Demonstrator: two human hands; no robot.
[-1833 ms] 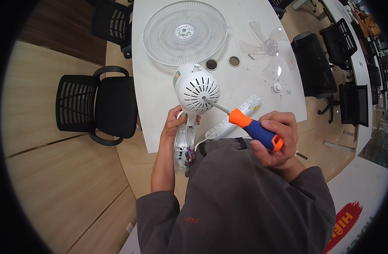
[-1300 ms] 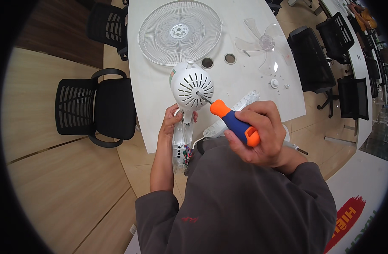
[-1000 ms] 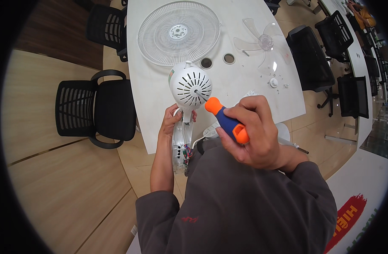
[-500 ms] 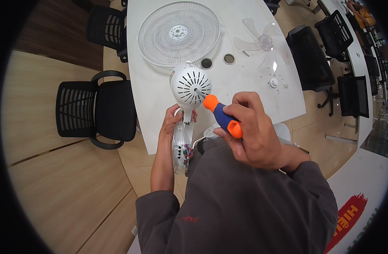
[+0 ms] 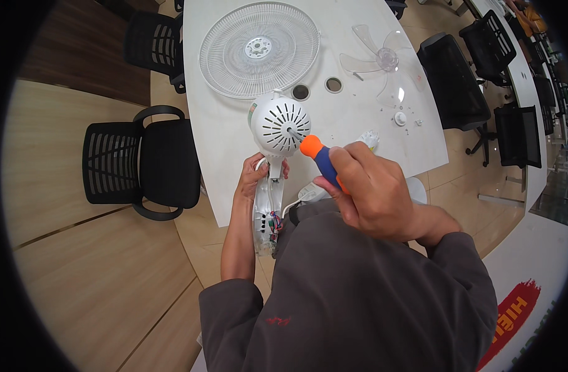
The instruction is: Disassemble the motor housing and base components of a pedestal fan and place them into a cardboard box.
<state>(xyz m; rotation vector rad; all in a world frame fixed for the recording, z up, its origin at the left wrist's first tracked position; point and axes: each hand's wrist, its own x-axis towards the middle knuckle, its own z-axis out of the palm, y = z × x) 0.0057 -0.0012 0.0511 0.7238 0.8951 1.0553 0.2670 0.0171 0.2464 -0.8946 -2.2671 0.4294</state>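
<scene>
Right hand (image 5: 374, 192) presses screwdriver (image 5: 318, 158) into fan motor housing (image 5: 279, 124).

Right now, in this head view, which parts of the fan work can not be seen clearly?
- Tip of the orange-and-blue screwdriver: too small to tell whether it sits in a screw on the white slotted motor housing.
- Screwdriver handle: mostly covered by the right hand.
- Left hand: its grip on the white fan neck is partly behind the neck.
- Small parts by the clear plastic fan blade: too small to identify.
</scene>
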